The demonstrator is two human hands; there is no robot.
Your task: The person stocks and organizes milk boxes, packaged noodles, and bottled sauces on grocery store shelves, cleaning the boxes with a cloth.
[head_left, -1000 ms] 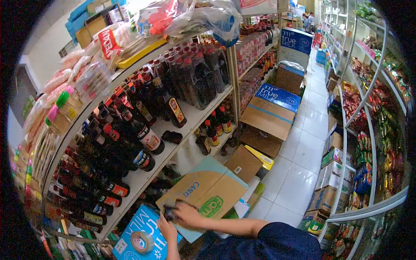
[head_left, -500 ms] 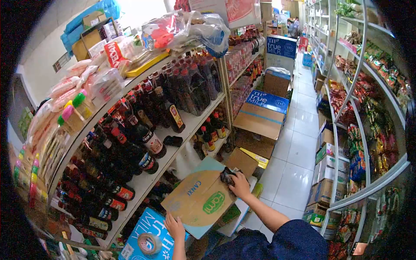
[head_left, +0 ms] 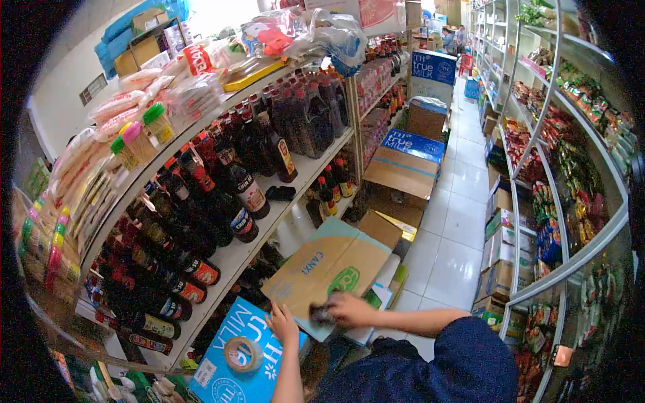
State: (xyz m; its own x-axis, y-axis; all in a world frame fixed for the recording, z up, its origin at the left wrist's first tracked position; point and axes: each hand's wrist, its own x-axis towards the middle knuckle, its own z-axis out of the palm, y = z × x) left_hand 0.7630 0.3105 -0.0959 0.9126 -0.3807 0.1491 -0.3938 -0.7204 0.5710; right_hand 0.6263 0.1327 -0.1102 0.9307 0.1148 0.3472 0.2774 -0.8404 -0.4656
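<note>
A brown and pale-green Fami carton lies tilted in front of me, its printed side up. My right hand grips a dark crumpled cloth against the near edge of that carton; both are blurred by motion. My left hand rests with fingers stretched on the carton's near left edge and holds nothing. Under my left forearm is a blue TH true MILK carton, with a roll of clear tape lying on it.
Sauce bottles crowd the shelf on my left. More cartons line the aisle ahead beside the tiled floor. A metal rack with packaged goods stands on the right. People are far down the aisle.
My right hand has moved with the cloth from the carton's far right corner to its near edge. My left hand stays by the near left edge. The camera view has shifted slightly.
</note>
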